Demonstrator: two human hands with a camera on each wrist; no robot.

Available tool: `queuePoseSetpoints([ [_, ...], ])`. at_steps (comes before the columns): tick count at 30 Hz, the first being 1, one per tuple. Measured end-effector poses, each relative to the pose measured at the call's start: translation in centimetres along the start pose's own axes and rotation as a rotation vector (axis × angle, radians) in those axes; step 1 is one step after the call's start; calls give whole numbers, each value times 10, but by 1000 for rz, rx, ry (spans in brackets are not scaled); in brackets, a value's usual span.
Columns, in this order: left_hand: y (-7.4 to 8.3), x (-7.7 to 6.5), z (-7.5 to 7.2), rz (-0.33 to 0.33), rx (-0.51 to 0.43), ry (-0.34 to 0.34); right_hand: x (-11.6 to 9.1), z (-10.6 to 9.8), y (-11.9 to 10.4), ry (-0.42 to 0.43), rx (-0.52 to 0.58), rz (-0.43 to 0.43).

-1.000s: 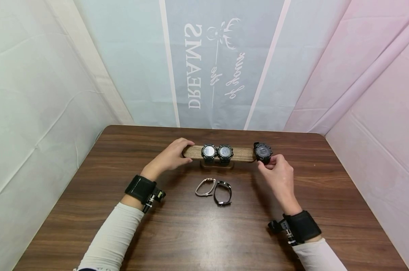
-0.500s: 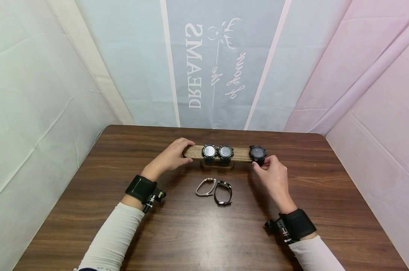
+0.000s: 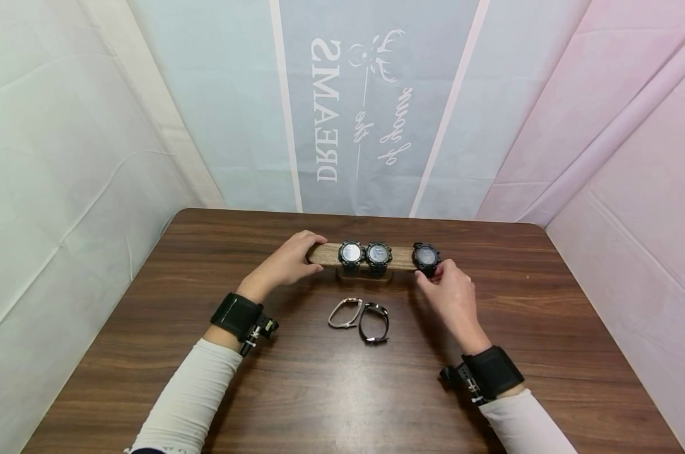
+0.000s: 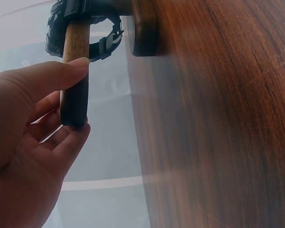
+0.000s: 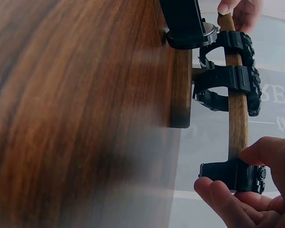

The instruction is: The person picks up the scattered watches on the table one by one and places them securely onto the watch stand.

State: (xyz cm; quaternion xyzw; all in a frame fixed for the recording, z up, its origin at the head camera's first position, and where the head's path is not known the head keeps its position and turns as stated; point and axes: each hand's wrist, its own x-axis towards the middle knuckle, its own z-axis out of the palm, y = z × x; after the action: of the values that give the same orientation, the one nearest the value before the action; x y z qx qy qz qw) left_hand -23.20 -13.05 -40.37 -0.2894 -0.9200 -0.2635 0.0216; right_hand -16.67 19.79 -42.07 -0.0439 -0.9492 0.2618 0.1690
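Observation:
A wooden watch stand holds a horizontal bar [image 3: 402, 258] above its base [image 5: 181, 102]. My left hand [image 3: 288, 261] grips the bar's left end, thumb on the near side and fingertips on the far side. Side by side near mid-bar sit two chunky black watches, one [image 3: 351, 252] left of the other [image 3: 378, 253]. Over the bar's right end is a third black watch [image 3: 426, 255], pinched by my right hand [image 3: 451, 299]. Its strap passes around the bar in the right wrist view [image 5: 225, 174], partly hidden by the fingers.
In front of the stand, two slim watches lie on the brown wooden table [image 3: 342, 391]: a light-strapped one [image 3: 351, 301] and a black one [image 3: 375, 308]. Behind the table hangs a pale blue printed cloth [image 3: 240, 126], with whitish cloth at both sides.
My right hand has moved left, sliding the third watch from beyond the bar's right tip onto that end. My left hand has kept its grip in place.

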Motion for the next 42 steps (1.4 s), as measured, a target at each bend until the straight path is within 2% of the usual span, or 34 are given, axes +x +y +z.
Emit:
queuePoseSetpoints([
  [14,-1,0,0,11,5,6,0,4,-11,-28,-154,-59],
  [27,-2,0,2,-3,7,3,0,9,-19,10,-185,-99],
  [42,0,-1,0,0,11,-1,1,13,-34,8,-209,-118],
])
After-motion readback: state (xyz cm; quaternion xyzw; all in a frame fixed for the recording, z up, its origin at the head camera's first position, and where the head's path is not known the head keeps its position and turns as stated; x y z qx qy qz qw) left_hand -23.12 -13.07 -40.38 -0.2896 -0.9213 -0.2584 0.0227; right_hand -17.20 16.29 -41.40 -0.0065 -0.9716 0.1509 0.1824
